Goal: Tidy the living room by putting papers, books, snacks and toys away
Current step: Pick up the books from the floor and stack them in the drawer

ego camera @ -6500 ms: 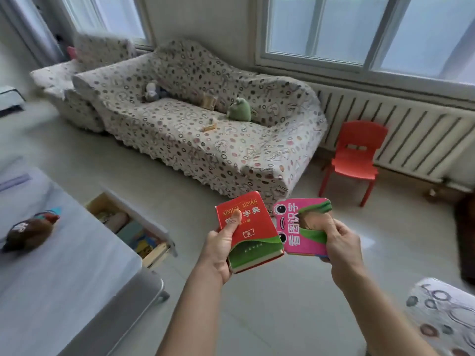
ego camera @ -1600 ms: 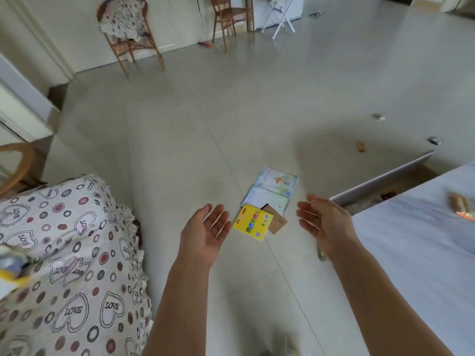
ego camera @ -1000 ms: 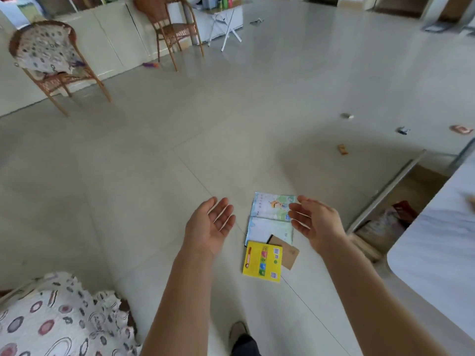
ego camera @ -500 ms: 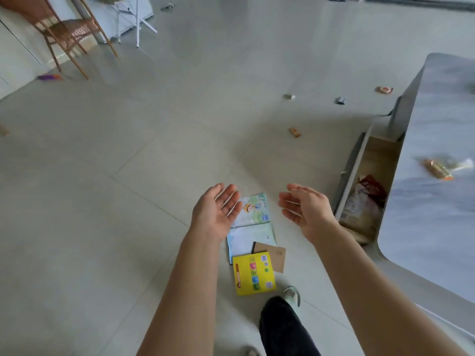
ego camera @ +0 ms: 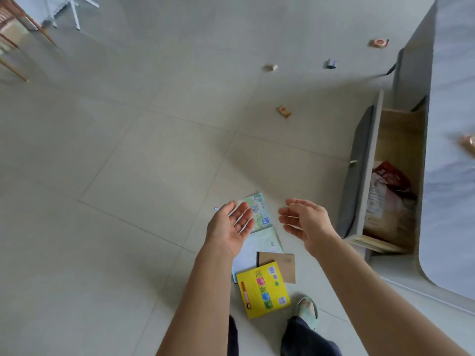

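Hovering above the tiled floor (ego camera: 133, 160), the left hand (ego camera: 228, 231) and the right hand (ego camera: 305, 222) are both spread with relaxed fingers, palms turned toward each other, holding nothing. Beneath and between them on the floor lies a loose pile of books: a yellow book (ego camera: 263, 289) nearest the person's slippered foot (ego camera: 308, 308), overlapping a brown card cover (ego camera: 281, 263), a pale blue-white book (ego camera: 259, 245) under those, and a green illustrated book (ego camera: 258, 211) partly hidden behind the left fingers. To the right an open wooden drawer (ego camera: 401, 129) juts from under the grey counter (ego camera: 452, 191); snack bags (ego camera: 385, 196) lie inside it. A wrapped snack (ego camera: 467, 145) sits at the counter's right edge, blurred. Farther off on the floor, well apart, lie a small brown snack piece (ego camera: 283, 111), a pale round bit (ego camera: 270, 67), a dark blue wrapper (ego camera: 330, 64) and a pink-red packet (ego camera: 378, 43). Wooden chair legs (ego camera: 15, 29) show at the upper left.
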### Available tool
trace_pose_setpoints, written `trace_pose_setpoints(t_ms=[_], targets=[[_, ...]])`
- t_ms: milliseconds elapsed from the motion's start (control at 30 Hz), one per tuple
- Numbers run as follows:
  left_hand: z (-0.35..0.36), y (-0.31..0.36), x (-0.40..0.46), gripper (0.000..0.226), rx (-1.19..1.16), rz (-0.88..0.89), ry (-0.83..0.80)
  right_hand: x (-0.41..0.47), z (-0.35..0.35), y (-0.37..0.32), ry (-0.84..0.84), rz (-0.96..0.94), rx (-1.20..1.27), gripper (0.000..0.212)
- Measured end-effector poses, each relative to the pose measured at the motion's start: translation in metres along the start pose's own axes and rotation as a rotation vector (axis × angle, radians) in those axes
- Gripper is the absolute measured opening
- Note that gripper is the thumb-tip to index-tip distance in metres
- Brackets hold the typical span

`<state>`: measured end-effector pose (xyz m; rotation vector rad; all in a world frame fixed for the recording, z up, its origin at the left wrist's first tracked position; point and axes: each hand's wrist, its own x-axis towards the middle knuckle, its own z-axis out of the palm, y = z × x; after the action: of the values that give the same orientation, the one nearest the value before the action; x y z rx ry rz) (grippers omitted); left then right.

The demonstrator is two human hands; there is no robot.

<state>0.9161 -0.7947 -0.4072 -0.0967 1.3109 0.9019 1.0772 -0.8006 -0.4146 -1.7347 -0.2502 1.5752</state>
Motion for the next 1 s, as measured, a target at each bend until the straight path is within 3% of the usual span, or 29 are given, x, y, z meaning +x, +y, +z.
trace_pose_setpoints(t_ms=[233, 267, 533, 833, 1000], targets=[[-0.011, 0.010, 0.141, 0.011, 0.216, -0.157, 0.028, 0.116, 0.039, 0.050, 0.094, 0.030, -0.108, 0.017], [-0.022, 0.007, 0.192, 0.011, 0.288, -0.194, 0.032, 0.161, 0.053, 0.077, 0.126, 0.053, -0.122, 0.017], [-0.094, -0.025, 0.359, 0.013, 0.546, -0.320, 0.114, 0.294, 0.083, 0.195, 0.121, 0.130, -0.416, 0.018], [-0.179, -0.119, 0.470, 0.015, 0.525, -0.439, 0.155, 0.423, 0.097, 0.305, -0.120, 0.032, -1.213, 0.036], [-0.197, -0.163, 0.503, 0.035, 0.356, -0.454, 0.179, 0.459, 0.103, 0.322, -0.291, -0.056, -1.585, 0.047]])
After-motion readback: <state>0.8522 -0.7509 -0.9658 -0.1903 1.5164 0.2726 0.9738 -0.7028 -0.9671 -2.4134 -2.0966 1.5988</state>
